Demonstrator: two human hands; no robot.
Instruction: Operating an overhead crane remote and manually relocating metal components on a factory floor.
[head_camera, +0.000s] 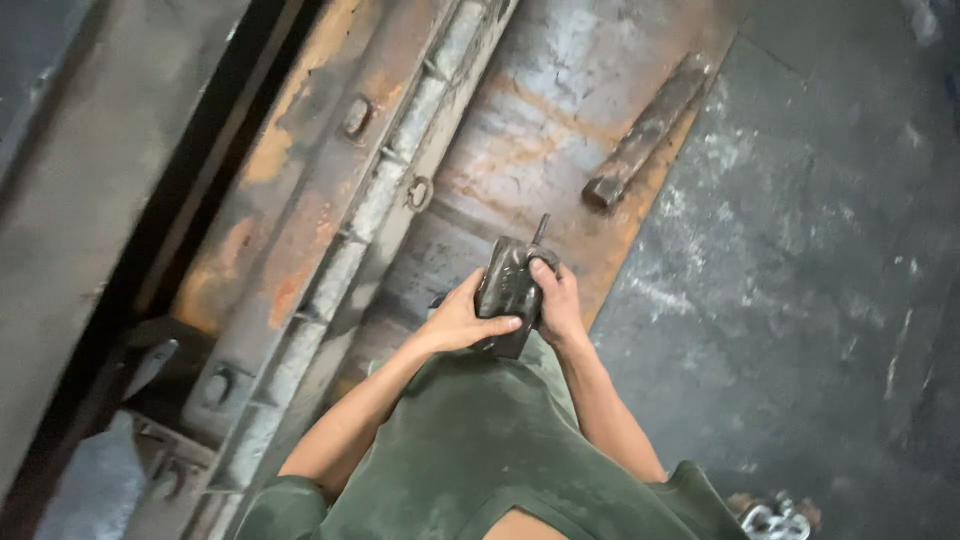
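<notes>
1. Standing over a large rusty steel plate (560, 110) that lies on the dark concrete floor (800, 300), the person looks straight down at it; a ribbed steel rail (350, 240) with bolts runs slantwise along the plate's left side.
2. A short, dirty metal bar (645, 130) lies loose on the plate's right edge, well apart from both hands.
3. A dark, greasy metal block (508, 290) with a thin pin sticking up from its top is held in front of the green shirt (470, 450), above the plate and not touching it.
4. The left hand (462, 320) is clenched around the block's lower left side, thumb laid across its face.
5. The right hand (558, 300) grasps its right side, thumb pressed on the top edge.
6. The step in hand looks like carrying or inspecting the block with both hands; setting it down would call for a firm, even grip, as it looks heavy and slippery.
7. No container shows; something shiny and metallic (775, 520) at the bottom right is too blurred to tell.
</notes>
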